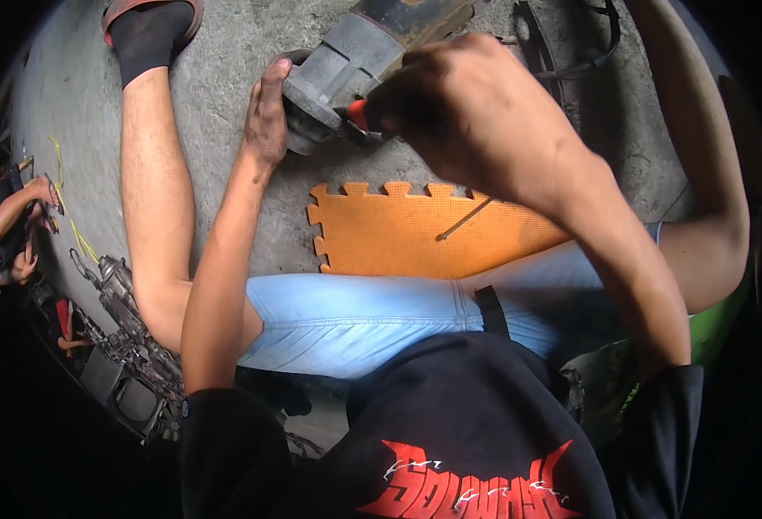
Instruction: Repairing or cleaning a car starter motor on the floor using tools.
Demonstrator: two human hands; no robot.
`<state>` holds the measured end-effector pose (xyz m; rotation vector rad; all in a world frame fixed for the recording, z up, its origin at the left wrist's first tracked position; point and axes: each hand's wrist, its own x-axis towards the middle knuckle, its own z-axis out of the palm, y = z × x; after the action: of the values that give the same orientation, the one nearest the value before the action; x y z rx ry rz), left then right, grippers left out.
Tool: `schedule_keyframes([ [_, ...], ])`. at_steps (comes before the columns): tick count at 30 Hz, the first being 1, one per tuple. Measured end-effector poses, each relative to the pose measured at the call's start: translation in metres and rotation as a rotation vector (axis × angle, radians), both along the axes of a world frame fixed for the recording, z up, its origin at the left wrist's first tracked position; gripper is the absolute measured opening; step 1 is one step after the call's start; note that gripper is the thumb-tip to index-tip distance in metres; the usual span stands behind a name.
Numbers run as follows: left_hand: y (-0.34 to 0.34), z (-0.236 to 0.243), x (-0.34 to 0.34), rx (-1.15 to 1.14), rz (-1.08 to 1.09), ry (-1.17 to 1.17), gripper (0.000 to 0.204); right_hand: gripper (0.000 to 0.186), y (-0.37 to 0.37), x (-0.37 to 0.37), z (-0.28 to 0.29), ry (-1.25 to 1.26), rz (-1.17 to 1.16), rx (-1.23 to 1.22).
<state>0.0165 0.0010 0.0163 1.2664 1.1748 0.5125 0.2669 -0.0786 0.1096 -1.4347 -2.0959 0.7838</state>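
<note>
1 left hand [267,112] touches grey housing [337,71], right hand [463,108] apparently gripping red tool [358,114].

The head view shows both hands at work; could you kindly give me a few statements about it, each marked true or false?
1. The left hand touches the grey metal part. True.
2. A thin rod lies on the orange mat. True.
3. The mat's top edge is straight. False: it has puzzle-like tabs.
4. The right hand is spread flat. False: it is curled, seemingly around a red thing.
</note>
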Motion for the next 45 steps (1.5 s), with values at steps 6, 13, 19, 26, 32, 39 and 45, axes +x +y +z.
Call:
schedule_keyframes([
  [6,0.0,-0.005,-0.003,0.011,0.011,-0.014,0.057,0.018,-0.003,-0.007,0.007,-0.106,0.029,-0.01],
  [13,0.007,-0.011,-0.009,0.129,-0.046,0.061,0.055,0.015,-0.021,-0.028,0.029,-0.18,-0.032,-0.014],
  [19,0.003,-0.005,-0.005,0.095,-0.011,0.038,0.056,0.016,-0.028,-0.042,0.034,-0.244,-0.044,-0.019],
  [26,0.001,-0.006,-0.006,0.137,-0.015,0.06,0.055,0.019,-0.026,-0.039,0.036,-0.202,-0.034,-0.109],
  [32,0.005,-0.01,-0.014,0.102,-0.073,0.081,0.057,0.018,-0.032,-0.05,0.035,-0.24,-0.069,-0.085],
  [39,0.001,-0.008,-0.006,0.121,-0.035,0.043,0.057,0.014,-0.015,-0.021,0.016,-0.153,-0.107,-0.024],
  [45,0.0,-0.003,-0.006,0.111,-0.041,0.065,0.062,0.02,-0.017,-0.009,0.013,-0.15,-0.14,0.028],
])
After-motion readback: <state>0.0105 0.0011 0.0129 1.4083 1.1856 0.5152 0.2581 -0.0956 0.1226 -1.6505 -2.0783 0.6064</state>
